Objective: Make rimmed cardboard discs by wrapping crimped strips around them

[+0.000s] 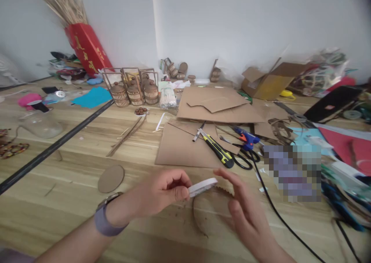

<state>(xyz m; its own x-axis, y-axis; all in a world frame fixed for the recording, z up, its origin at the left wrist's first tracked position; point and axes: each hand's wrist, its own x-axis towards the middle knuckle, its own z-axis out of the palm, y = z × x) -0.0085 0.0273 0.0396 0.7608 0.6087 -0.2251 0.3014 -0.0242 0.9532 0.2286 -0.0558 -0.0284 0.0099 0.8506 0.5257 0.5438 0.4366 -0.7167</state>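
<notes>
My left hand (166, 191), a watch with a purple strap (108, 218) on its wrist, pinches a thin white ring (203, 186) that looks like a roll of tape, held edge-on above the table. Just to the right of the roll, my right hand (246, 207) has its thumb and fingers apart with nothing between them. Below both hands a thin curved brown strip (197, 216) lies on the wood, one end ridged near the right fingers. A round cardboard disc (111, 178) rests left of my left hand.
Beyond the hands lie cardboard sheets (174, 147), a yellow-black utility knife (217, 149), black-handled scissors (243, 161) and a blue glue gun (246, 136) with a black cord (278, 212). Several small woven baskets (135, 93) stand behind. A black strip (58, 147) crosses the left side.
</notes>
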